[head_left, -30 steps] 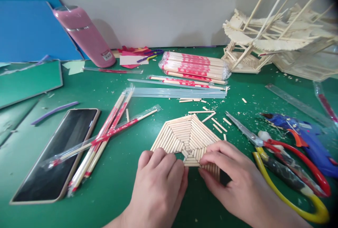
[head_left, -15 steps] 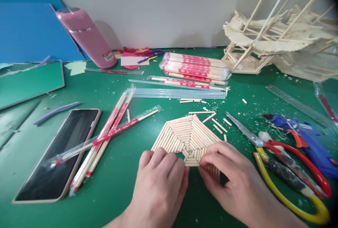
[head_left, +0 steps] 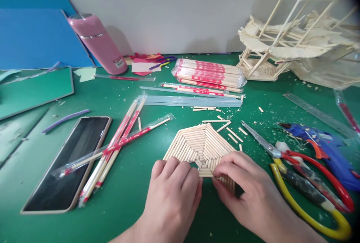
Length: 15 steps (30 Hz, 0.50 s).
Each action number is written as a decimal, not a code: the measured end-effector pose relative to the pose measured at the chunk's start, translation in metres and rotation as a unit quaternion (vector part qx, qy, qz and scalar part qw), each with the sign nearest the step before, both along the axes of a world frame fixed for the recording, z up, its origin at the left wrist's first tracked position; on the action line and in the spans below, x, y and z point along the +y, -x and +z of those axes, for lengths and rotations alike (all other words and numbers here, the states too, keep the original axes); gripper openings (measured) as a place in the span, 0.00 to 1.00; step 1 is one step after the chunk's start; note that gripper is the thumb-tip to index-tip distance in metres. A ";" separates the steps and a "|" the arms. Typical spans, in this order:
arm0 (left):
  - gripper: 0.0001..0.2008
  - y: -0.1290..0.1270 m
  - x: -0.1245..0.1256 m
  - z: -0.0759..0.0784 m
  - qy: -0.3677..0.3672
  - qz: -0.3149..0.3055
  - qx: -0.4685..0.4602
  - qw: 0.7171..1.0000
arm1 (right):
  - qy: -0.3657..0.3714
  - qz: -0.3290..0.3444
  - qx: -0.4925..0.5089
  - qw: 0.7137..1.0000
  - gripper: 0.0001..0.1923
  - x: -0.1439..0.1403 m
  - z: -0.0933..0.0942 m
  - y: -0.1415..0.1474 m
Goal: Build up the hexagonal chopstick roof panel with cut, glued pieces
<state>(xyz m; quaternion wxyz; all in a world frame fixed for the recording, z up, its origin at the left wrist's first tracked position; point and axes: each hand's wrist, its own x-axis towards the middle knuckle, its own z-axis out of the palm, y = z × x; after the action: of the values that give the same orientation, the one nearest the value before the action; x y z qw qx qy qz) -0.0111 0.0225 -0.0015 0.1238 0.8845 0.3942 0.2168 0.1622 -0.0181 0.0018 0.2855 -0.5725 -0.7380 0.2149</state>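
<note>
A flat panel of short wooden sticks (head_left: 200, 143), laid in a fan of wedges, rests on the green mat. My left hand (head_left: 171, 192) presses its near left edge with curled fingers. My right hand (head_left: 244, 186) pinches the sticks at its near right corner. The panel's near edge is hidden under both hands. Short cut stick pieces (head_left: 233, 133) lie scattered just beyond the panel.
Scissors with red and yellow handles (head_left: 306, 183) and a blue glue gun (head_left: 326, 149) lie at the right. Wrapped chopsticks (head_left: 118, 143) and a phone (head_left: 69, 162) lie at the left. A chopstick bundle (head_left: 209, 73), pink bottle (head_left: 98, 44), ruler (head_left: 317, 113) and stick model (head_left: 292, 44) stand behind.
The view has shifted slightly, so everything sits a little further right. Both hands stay on the panel's near edge.
</note>
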 end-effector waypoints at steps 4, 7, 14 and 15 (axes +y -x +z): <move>0.12 -0.001 -0.001 0.000 -0.018 -0.012 0.002 1.000 | 0.000 0.001 -0.007 1.000 0.08 0.000 -0.001 0.001; 0.13 -0.002 -0.002 0.001 -0.049 -0.033 0.007 0.998 | 0.000 0.001 -0.015 1.000 0.08 0.002 -0.001 0.002; 0.15 -0.002 -0.002 -0.006 -0.192 -0.083 -0.013 0.978 | 0.016 0.007 -0.013 1.000 0.06 -0.001 0.005 0.001; 0.15 -0.002 -0.002 -0.007 -0.200 -0.083 -0.012 0.976 | 0.003 0.005 -0.003 1.000 0.06 -0.002 0.007 0.001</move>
<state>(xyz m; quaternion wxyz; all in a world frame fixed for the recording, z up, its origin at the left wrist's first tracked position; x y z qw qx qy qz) -0.0093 0.0200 -0.0081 -0.0334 0.9181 0.2668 0.2912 0.1614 -0.0196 0.0088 0.2805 -0.5698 -0.7413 0.2170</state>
